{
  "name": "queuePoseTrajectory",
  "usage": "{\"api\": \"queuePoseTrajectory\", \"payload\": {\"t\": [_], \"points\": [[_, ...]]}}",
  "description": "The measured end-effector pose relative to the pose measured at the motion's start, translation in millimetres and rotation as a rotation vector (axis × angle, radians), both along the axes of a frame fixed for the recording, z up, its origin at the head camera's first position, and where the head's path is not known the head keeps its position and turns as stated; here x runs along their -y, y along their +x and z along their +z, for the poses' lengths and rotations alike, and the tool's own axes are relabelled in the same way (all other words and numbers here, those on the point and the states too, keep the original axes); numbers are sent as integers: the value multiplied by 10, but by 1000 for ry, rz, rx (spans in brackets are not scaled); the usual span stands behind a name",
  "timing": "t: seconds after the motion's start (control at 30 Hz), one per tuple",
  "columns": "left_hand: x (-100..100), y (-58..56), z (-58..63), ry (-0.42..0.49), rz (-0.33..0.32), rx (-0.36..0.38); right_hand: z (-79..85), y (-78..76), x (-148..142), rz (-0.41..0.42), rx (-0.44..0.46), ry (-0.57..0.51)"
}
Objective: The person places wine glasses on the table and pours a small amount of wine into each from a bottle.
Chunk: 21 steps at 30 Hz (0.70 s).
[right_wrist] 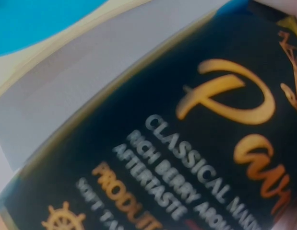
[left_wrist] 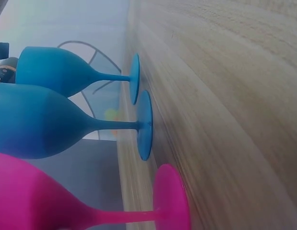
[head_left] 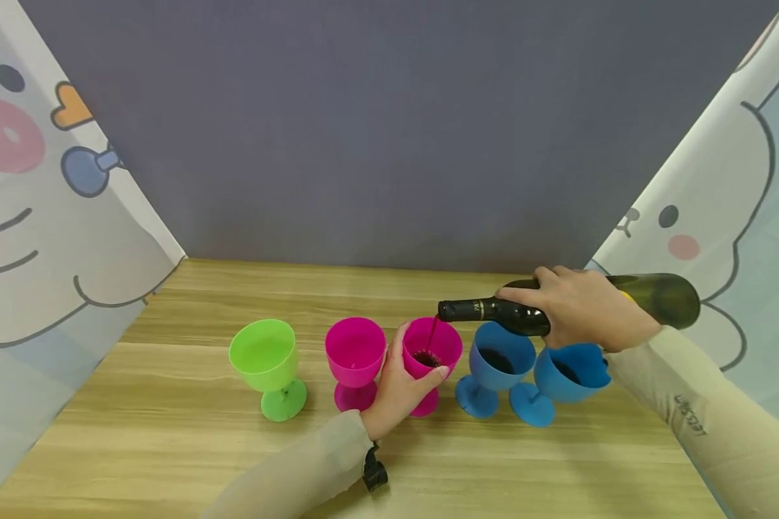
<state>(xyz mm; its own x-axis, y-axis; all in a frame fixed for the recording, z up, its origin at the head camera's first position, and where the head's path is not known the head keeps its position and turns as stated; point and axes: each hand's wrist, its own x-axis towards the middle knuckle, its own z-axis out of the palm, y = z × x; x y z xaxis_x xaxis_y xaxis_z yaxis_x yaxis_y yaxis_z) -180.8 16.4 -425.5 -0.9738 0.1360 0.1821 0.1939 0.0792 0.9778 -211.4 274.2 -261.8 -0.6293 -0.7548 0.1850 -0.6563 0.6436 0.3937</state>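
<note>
My right hand [head_left: 581, 306] grips a dark wine bottle [head_left: 665, 297] held nearly level, its mouth over the right-hand pink goblet [head_left: 451, 344]. A thin red stream runs from the mouth into that goblet, where dark frothy liquid lies at the bottom. My left hand [head_left: 396, 393] holds the same goblet round its bowl, thumb on the near side. The bottle's black label [right_wrist: 138, 129] with gold lettering fills much of the right wrist view. In the left wrist view the held goblet's pink foot [left_wrist: 171, 203] stands on the table.
Left of the held goblet stand another pink goblet [head_left: 355, 346] and a green goblet [head_left: 266, 353]. To its right are two blue goblets, a nearer one [head_left: 493, 353] and a farther one [head_left: 568, 389], both with dark liquid inside. A grey wall [head_left: 389, 144] backs the wooden table [head_left: 169, 404].
</note>
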Motion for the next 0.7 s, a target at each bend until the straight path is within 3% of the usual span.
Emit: {"api": "queuePoseTrajectory", "payload": {"t": [0.3,0.7], "points": [[-4,-12,16,-12,13,7,-40,-12,-13,-4,8,-29],[18,-32,27,18,-28,-29,7,-40,17,23,8,-24]]}}
